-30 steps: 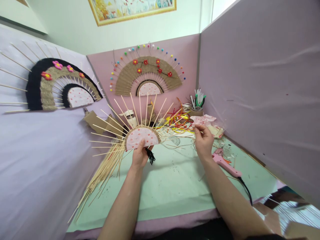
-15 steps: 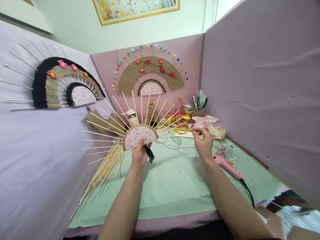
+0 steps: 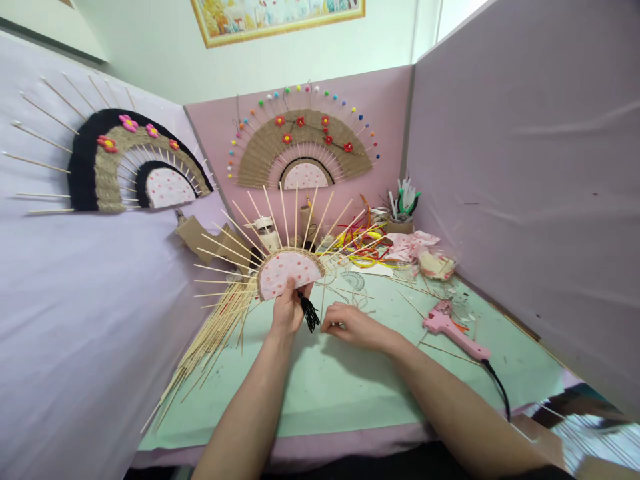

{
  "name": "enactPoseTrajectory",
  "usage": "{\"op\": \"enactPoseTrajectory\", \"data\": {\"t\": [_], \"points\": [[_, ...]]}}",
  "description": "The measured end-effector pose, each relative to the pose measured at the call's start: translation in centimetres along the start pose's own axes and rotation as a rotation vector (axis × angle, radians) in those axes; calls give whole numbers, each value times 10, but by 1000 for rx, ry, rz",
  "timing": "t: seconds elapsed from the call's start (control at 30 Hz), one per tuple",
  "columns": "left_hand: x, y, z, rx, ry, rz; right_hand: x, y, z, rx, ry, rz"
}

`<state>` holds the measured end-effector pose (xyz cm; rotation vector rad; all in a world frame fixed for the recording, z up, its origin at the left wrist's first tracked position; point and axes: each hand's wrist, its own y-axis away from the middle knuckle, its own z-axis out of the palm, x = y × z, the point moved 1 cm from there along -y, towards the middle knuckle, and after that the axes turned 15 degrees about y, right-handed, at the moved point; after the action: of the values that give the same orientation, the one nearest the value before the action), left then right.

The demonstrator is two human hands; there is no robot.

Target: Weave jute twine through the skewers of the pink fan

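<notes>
A: What does the left hand point(image 3: 287, 313) have?

B: It grips a half-round fan frame point(image 3: 290, 272) at the straight lower edge, thumb on the dotted pink face, fingers behind. Slim wooden spokes point(image 3: 283, 215) fan out from the curved rim, away from the hand.

A: And the right hand point(image 3: 353, 327)?

B: It is just to the right of the left one, below the frame's right end. Its fingers are bent, with the thumb close against them; whether they pinch a strand, nobody can tell from here.

A: What hangs between the two?

B: A black tassel point(image 3: 309, 315), below the frame's straight edge and near the right hand's fingertips.

A: And around them on the green-covered table point(image 3: 345, 400)?

B: Right of the right hand lies a pink hot-glue gun point(image 3: 459, 339). Left of the left hand is a pile of loose bamboo sticks point(image 3: 210, 347). Just beyond the right hand is a clear protractor point(image 3: 354, 281); farther off, tangled red and yellow pipe cleaners point(image 3: 360, 257).

A: Higher up?

B: Beyond both hands, a woven wall fan point(image 3: 265, 150) with red flowers.
</notes>
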<state>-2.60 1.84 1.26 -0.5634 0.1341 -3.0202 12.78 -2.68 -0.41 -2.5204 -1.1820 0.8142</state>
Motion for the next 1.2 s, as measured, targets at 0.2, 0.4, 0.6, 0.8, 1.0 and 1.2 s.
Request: {"op": "enactPoseTrajectory", "data": {"t": [0.2, 0.4, 0.6, 0.8, 1.0, 1.2], "points": [[6, -4, -1, 13, 44, 0, 15, 4, -7, 174, 141, 178], [2, -2, -2, 14, 39, -22, 16, 2, -11, 399, 13, 330], [-13, 8, -1, 4, 11, -97, 13, 0, -11, 460, -282, 391], [-18, 11, -1, 8, -17, -56, 18, 2, -9, 526, -412, 446], [-21, 10, -2, 27, -23, -20, 10, 4, -11, 602, -226, 442], [-23, 13, -3, -41, -77, -27, 9, 3, -10, 546, -196, 400]]}}
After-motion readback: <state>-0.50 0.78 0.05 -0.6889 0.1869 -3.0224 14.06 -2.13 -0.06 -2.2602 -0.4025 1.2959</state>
